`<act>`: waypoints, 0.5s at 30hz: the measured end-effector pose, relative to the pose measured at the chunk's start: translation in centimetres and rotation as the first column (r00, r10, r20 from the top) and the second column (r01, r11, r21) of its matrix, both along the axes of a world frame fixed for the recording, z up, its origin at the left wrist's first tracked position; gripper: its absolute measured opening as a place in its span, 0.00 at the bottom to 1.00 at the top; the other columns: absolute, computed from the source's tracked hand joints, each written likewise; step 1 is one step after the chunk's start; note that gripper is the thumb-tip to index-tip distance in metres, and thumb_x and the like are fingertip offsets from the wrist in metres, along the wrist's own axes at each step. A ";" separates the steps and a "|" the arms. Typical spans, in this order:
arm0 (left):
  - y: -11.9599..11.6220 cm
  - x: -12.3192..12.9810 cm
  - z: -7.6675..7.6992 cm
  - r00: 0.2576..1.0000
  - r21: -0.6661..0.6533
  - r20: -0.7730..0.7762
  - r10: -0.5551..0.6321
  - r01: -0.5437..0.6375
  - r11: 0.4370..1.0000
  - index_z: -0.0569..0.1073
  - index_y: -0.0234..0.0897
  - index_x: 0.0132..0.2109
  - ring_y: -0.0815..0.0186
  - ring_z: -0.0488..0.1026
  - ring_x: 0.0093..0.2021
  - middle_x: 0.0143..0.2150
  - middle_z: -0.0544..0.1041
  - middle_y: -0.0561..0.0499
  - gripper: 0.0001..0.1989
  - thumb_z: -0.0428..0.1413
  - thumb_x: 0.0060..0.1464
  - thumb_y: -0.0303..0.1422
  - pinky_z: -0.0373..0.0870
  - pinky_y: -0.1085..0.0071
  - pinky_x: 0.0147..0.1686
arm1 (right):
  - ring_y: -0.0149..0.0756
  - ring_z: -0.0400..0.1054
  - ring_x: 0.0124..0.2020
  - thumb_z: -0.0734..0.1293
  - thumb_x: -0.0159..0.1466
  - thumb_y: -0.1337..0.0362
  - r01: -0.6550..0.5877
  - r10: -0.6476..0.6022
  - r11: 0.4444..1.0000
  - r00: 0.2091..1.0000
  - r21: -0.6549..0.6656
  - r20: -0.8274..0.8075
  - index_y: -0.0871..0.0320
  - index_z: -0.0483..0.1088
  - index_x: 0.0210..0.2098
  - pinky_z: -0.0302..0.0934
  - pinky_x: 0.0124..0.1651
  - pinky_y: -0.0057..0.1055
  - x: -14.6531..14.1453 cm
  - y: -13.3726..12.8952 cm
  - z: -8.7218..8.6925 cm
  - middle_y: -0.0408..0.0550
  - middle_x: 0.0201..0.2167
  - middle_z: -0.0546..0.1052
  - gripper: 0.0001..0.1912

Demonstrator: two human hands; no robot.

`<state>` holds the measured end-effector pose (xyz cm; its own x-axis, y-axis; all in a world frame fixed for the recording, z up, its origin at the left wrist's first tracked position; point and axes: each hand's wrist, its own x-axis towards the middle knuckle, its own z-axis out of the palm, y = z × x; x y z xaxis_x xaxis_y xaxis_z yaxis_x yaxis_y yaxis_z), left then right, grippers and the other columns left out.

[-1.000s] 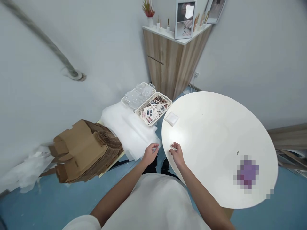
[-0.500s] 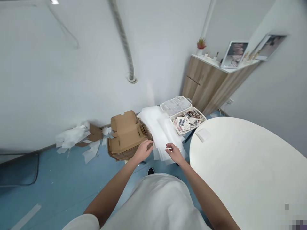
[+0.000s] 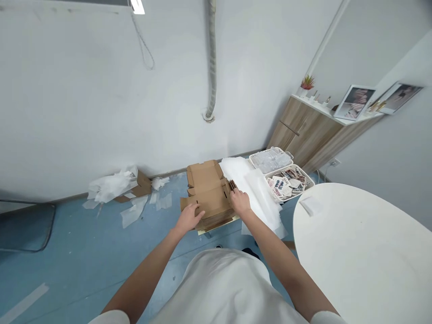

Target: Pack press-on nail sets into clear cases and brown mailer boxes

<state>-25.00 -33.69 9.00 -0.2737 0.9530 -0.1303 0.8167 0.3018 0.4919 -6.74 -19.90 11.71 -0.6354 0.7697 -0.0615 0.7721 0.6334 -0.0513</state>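
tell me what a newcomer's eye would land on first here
Probably the stack of flattened brown cardboard, with the left hand and right hand at its sides. Just right of it lie white sheets, then a basket of printed cards. The round white table fills the lower right.

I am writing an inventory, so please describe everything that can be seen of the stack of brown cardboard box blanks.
The stack of brown cardboard box blanks lies flat on a pale-yellow-edged support, beside soft-looking white sheets. Its top blank is unfolded, matt and plain, with crease lines, side flaps and small dark slots; layered edges show below. The person's bare left hand is at its near left corner, the bare right hand at its right edge. Firm grip cannot be confirmed.
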 end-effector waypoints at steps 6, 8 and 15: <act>0.9 2.5 0.4 0.993 0.091 -0.007 -0.118 0.118 0.989 0.67 0.35 0.48 0.55 0.66 0.46 0.45 0.70 0.43 0.27 0.49 0.46 0.49 0.62 0.64 0.42 | 0.39 0.67 0.32 0.53 0.59 0.65 0.225 -0.283 0.945 0.926 -0.238 -0.249 0.59 0.61 0.41 0.55 0.32 0.31 0.2 1.0 1.2 0.51 0.30 0.72 0.12; 1.5 3.2 0.5 0.991 0.111 -0.020 -0.132 0.134 0.985 0.68 0.36 0.47 0.57 0.67 0.45 0.44 0.69 0.44 0.24 0.49 0.48 0.47 0.63 0.65 0.40 | 0.38 0.67 0.30 0.52 0.59 0.63 0.247 -0.396 0.890 0.836 -0.384 -0.381 0.58 0.60 0.41 0.56 0.32 0.31 0.3 1.4 1.5 0.48 0.29 0.72 0.13; 2.1 3.1 0.3 0.976 0.099 -0.115 -0.185 0.196 0.975 0.70 0.36 0.36 0.64 0.69 0.33 0.33 0.71 0.47 0.18 0.36 0.59 0.35 0.62 0.70 0.31 | 0.32 0.68 0.27 0.58 0.56 0.52 -0.008 -0.575 0.716 0.561 -0.698 -0.596 0.55 0.57 0.46 0.61 0.35 0.32 1.6 -0.2 0.5 0.44 0.32 0.72 0.21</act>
<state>-21.86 -31.62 9.34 -0.0923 0.9957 -0.0025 0.9026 0.0847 0.4221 -5.11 -20.06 12.17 -0.4137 0.8918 -0.1833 0.3859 -0.0106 -0.9225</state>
